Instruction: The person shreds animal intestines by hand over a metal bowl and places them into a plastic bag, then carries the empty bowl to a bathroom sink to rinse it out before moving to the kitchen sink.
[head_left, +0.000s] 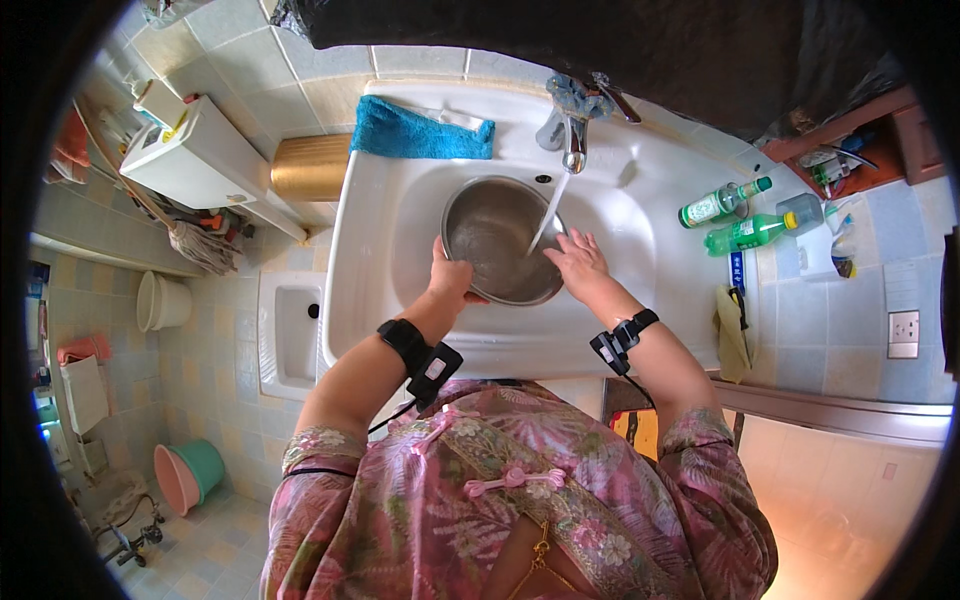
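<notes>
A round stainless steel pot or basin (499, 244) sits in the bowl of the white ceramic sink (480, 352), below the running faucet (574, 146). A stream of water falls into it, and water shows inside. My left hand (451, 279) grips the vessel's lower left rim, thumb up along the side and fingers partly hidden beneath. My right hand (581, 264) is at the right rim beside the stream, fingers spread; whether it touches the rim is hard to tell. Both wrists wear black straps with small devices.
A blue cloth (420, 129) lies on the sink's back left edge. Green bottles (750, 234) stand at the right, near a draped tan cloth (731, 334). Left are a gold-coloured box (311, 168), a white cabinet (202, 154) and a squat toilet (292, 334). Dark plastic sheeting (600, 37) hangs above.
</notes>
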